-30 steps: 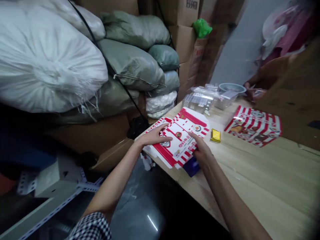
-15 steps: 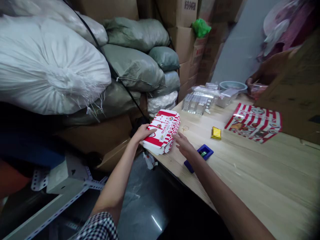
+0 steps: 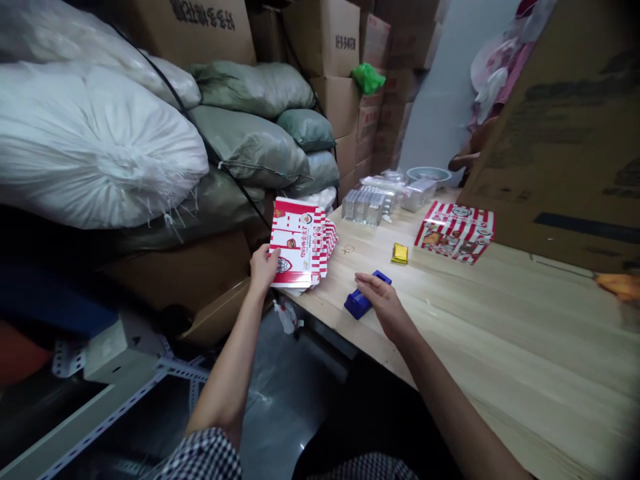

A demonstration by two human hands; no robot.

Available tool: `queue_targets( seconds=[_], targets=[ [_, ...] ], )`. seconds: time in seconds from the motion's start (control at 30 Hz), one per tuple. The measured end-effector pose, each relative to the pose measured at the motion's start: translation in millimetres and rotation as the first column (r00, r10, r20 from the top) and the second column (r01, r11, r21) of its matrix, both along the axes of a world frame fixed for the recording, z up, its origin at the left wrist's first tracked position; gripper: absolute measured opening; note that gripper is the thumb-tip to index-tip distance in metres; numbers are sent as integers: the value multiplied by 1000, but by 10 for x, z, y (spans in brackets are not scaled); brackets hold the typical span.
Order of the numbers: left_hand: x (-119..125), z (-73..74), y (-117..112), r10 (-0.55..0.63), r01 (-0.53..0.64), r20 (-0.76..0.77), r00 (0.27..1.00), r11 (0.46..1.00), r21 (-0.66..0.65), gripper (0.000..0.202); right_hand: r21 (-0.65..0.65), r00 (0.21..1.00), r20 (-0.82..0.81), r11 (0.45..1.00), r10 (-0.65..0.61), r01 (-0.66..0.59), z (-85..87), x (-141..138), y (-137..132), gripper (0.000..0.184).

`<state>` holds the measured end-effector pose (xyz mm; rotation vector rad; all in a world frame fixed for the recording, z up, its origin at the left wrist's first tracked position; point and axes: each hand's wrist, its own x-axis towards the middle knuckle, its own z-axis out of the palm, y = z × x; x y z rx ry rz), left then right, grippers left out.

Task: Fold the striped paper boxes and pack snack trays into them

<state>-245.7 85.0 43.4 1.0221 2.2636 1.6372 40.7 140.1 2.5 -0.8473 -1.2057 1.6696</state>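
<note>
Person's left hand (image 3: 264,268) pinches edge of flat red-and-white printed cardboard cartons (image 3: 294,230), stacked at pale wooden table (image 3: 500,320) edge. Right hand (image 3: 387,308), fingers extended, unclenched, over blue rectangular plastic holder (image 3: 356,304).

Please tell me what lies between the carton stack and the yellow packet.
In the head view, a thin tan loop lies on the table between them, nearer the stack than the packet.
</note>
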Motion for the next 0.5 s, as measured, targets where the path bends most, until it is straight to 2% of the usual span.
queue_targets(
  seconds=[0.1, 0.17, 0.23, 0.3, 0.37, 0.4, 0.47, 0.5],
  targets=[
    [-59, 19, 158, -29, 31, 80, 996, 999, -16, 28, -19, 1000, -11, 1000, 22, -22, -65, -123, 31, 53],
    [-152, 109, 207, -58, 60, 126, 990, 998, -9, 29, -24, 999, -19, 998, 49, -50, -76, -170, 15, 54],
    [-212, 236, 172, -93, 92, 157, 983, 996, 17, 32, -27, 997, -21, 997, 75, -75, -55, -146, -46, 53],
    [-149, 330, 42, -136, 128, 170, 976, 990, 55, 39, -29, 996, -22, 996, 86, -87, -7, -30, -160, 52],
    [114, 318, -162, -211, 197, 181, 961, 976, 94, 47, -31, 995, -48, 996, 84, -85, 54, 172, -319, 51],
    [326, 261, -279, -264, 248, 193, 945, 963, 104, 49, -35, 994, -80, 996, 73, -76, 83, 298, -411, 52],
    [863, 65, -513, -434, 417, 242, 868, 901, 120, 47, -68, 989, -149, 997, 24, -35, 124, 581, -612, 57],
    [1156, -56, -622, -518, 509, 284, 807, 853, 111, 46, -92, 988, -151, 996, -29, 15, 128, 728, -718, 58]
  ],
)
